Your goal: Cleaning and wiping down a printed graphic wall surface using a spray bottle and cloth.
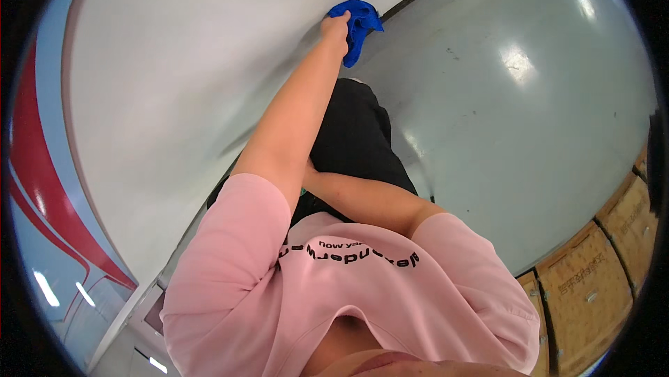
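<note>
My left arm reaches far forward, and my left hand (pixel 336 28) is closed on a bright blue cloth (pixel 361 21). The crumpled cloth lies against the foot of the white wall (pixel 181 49), by the dark strip where wall and floor meet. One end of it hangs down toward my knee. My right forearm crosses my lap over black trousers (pixel 359 133). Only the edge of my right hand (pixel 309 173) shows, as my left forearm covers its fingers; what it touches cannot be made out.
Shiny grey floor (pixel 488 133) spreads out to the right, with light reflections and small dark marks. Several brown cartons (pixel 585 276) stand in a row at the lower right. A red and blue panel (pixel 52 168) runs along the far left beside the white wall.
</note>
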Motion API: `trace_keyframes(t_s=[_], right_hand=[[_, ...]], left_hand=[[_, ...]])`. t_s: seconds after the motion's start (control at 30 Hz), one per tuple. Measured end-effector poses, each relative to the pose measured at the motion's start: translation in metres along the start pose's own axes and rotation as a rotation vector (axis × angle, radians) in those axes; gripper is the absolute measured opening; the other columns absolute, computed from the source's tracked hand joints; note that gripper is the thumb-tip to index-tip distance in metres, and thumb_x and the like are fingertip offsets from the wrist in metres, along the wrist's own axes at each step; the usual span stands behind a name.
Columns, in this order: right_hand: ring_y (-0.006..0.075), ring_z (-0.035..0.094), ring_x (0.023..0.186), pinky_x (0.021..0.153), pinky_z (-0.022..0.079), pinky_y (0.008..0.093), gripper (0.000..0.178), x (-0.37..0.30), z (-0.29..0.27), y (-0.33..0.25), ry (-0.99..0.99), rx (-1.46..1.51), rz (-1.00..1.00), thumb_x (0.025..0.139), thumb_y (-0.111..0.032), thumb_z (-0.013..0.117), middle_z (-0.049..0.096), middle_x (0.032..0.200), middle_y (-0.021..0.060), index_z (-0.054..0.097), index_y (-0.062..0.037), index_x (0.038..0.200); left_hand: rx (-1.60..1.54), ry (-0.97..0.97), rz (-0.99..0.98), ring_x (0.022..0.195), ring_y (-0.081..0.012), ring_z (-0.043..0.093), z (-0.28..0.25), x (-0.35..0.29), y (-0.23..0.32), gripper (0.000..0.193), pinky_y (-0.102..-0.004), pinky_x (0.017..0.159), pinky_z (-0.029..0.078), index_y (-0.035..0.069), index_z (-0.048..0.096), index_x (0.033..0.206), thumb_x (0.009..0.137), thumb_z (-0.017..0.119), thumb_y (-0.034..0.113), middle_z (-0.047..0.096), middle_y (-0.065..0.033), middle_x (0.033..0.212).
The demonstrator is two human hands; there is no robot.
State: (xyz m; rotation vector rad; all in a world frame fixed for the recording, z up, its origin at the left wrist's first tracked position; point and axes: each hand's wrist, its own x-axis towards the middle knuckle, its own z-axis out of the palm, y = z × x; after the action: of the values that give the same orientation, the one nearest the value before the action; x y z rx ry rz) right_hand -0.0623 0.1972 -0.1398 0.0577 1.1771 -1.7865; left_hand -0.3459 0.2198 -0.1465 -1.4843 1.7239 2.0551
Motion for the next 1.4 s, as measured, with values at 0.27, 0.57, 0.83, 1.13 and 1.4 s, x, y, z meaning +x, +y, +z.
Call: trace_keyframes(t_s=[0.27, 0.57, 0.83, 1.13, 1.4], right_hand=[[0.031, 0.058, 0.103, 0.083, 0.047, 0.0391, 0.049, -0.003, 0.002, -0.013, 0.063, -0.575, -0.105, 0.075, -0.038, 0.065, 0.059, 0.115, 0.0161, 0.058, -0.0062, 0.112], [0.0264, 0.054, 0.107, 0.088, 0.044, 0.0373, 0.045, -0.009, 0.0, -0.013, 0.022, -0.235, 0.003, 0.078, -0.033, 0.066, 0.058, 0.116, 0.0129, 0.057, -0.0059, 0.111], [0.0314, 0.053, 0.111, 0.091, 0.043, 0.0395, 0.06, -0.016, -0.012, -0.033, 0.024, -0.548, -0.126, 0.073, -0.033, 0.07, 0.055, 0.119, 0.0181, 0.049, -0.0036, 0.121], [0.0309, 0.06, 0.099, 0.083, 0.047, 0.0386, 0.083, -0.023, -0.017, -0.024, 0.163, -0.221, -0.077, 0.07, -0.018, 0.072, 0.057, 0.111, 0.0196, 0.026, -0.0109, 0.139], [0.032, 0.059, 0.1, 0.087, 0.046, 0.0387, 0.082, -0.027, -0.021, -0.023, 0.199, -0.302, -0.014, 0.068, -0.018, 0.071, 0.058, 0.11, 0.0194, 0.029, -0.0114, 0.138]], left_hand=[[-0.248, -0.063, 0.093, 0.082, -0.0175, 0.061, -0.017, -0.055, 0.007, 0.017, -0.0313, 0.072, 0.049, 0.004, 0.064, 0.096, 0.088, 0.061, 0.018, 0.065, -0.0069, 0.091], [-0.015, -0.042, 0.104, 0.092, -0.0194, 0.058, 0.007, -0.007, -0.006, 0.022, -0.0352, 0.078, 0.047, 0.003, 0.061, 0.104, 0.086, 0.062, 0.016, 0.063, -0.0087, 0.104], [-0.16, -0.044, 0.179, 0.08, -0.0177, 0.06, -0.029, -0.065, 0.014, 0.022, -0.0331, 0.069, 0.048, 0.003, 0.061, 0.097, 0.086, 0.062, 0.022, 0.064, -0.0066, 0.092], [-0.544, -0.097, 0.587, 0.083, -0.022, 0.06, -0.11, -0.167, 0.078, 0.025, -0.0371, 0.072, 0.049, 0.0, 0.058, 0.101, 0.09, 0.057, 0.023, 0.062, -0.0086, 0.093], [-0.403, -0.057, 0.607, 0.081, -0.0219, 0.062, -0.146, -0.179, 0.078, 0.024, -0.0351, 0.069, 0.05, 0.001, 0.058, 0.105, 0.091, 0.055, 0.019, 0.063, -0.0104, 0.097]])
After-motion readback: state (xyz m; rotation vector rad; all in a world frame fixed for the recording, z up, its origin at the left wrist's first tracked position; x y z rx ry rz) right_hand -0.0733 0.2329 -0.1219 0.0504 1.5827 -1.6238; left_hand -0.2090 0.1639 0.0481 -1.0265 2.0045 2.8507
